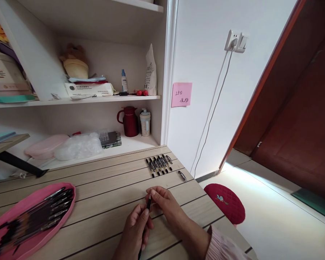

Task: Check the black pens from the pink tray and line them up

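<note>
Both my hands hold one black pen [148,206] over the wooden table [97,195]. My left hand [135,227] is wrapped round the pen's barrel near the table's front edge. My right hand [165,202] pinches the pen's upper end with its fingertips. Beyond my hands, a row of several black pens [159,165] lies side by side near the table's far right corner. A single pen cap [182,176] lies just right of that row. A pink oval tray [29,220] heaped with several black pens sits at the table's left.
White shelves behind the table carry a dark red jug [129,121], a tumbler [145,122], a plastic bag [78,146] and a pink case [44,146]. A red round stool [229,202] stands right of the table. A pink sticky note [181,94] and a cable hang on the wall.
</note>
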A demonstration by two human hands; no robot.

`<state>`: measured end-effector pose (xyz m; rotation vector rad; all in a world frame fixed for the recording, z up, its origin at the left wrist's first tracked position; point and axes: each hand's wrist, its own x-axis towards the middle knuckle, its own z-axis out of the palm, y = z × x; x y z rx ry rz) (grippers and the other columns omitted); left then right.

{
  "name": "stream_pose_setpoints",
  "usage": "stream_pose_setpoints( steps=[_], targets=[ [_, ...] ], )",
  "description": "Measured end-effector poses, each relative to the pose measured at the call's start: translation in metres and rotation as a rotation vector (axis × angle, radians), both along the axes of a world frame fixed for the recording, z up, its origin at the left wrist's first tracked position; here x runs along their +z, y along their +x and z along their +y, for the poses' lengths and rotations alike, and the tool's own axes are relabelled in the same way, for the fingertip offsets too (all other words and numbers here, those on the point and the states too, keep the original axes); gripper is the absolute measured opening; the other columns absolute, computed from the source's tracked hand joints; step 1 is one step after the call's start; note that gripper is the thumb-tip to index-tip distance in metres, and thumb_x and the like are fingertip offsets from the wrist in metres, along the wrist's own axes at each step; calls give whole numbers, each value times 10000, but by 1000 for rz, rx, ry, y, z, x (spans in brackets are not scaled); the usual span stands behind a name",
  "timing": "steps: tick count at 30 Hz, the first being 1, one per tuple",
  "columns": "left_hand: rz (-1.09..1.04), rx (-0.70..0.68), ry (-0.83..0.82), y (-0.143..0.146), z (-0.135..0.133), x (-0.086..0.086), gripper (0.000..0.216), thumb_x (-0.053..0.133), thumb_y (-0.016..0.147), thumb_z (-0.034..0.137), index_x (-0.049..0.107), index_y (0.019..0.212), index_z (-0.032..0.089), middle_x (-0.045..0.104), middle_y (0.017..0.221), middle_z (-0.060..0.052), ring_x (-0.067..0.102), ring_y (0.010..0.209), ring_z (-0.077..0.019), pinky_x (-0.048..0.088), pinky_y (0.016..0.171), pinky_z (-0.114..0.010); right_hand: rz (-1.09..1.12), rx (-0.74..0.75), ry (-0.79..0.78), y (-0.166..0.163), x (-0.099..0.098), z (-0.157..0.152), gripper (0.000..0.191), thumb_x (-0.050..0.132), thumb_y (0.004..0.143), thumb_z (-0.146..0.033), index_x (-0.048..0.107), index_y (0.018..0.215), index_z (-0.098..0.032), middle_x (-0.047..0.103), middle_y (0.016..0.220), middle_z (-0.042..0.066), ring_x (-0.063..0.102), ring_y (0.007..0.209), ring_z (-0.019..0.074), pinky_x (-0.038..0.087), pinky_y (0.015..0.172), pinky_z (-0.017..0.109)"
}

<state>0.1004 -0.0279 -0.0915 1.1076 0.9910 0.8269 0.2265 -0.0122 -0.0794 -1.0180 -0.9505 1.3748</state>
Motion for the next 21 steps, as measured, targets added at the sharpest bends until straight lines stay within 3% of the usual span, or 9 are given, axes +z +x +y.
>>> stream_pose_setpoints(
  steps=[4,8,12,16,21],
  targets=[
    [4,-1,-19,-1,-2,3,302,505,747,473,487,850,189,496,576,58,277,321,-9,161,286,-124,-20,10,-18,0,1,-1,385,680,599,-502,540,605,-144,518,511,-27,425,458,67,316,485,208],
    [-9,6,-27,-1,-3,4,301,499,749,476,470,865,200,503,572,61,271,319,-14,162,291,-128,114,43,-14,0,2,-2,393,635,651,-518,596,755,-141,605,701,27,521,586,103,391,568,234],
    [-19,-26,-2,0,-3,5,279,461,776,468,455,827,194,504,561,59,248,312,-10,146,292,-133,89,33,-19,0,0,-1,362,692,609,-476,555,639,-143,544,544,-15,475,487,84,358,508,218],
    [-22,-27,-2,-1,-3,7,279,457,780,467,446,847,196,503,567,60,249,312,-10,147,297,-136,146,63,-13,1,-2,0,373,654,645,-500,595,736,-144,602,673,21,514,552,103,389,557,242],
    [-39,-52,-5,-3,-3,7,286,453,782,473,450,833,192,498,564,60,235,307,-7,142,298,-143,86,49,-1,-1,-2,-1,327,696,628,-436,556,621,-141,541,528,-16,443,475,75,327,501,213]
  ],
)
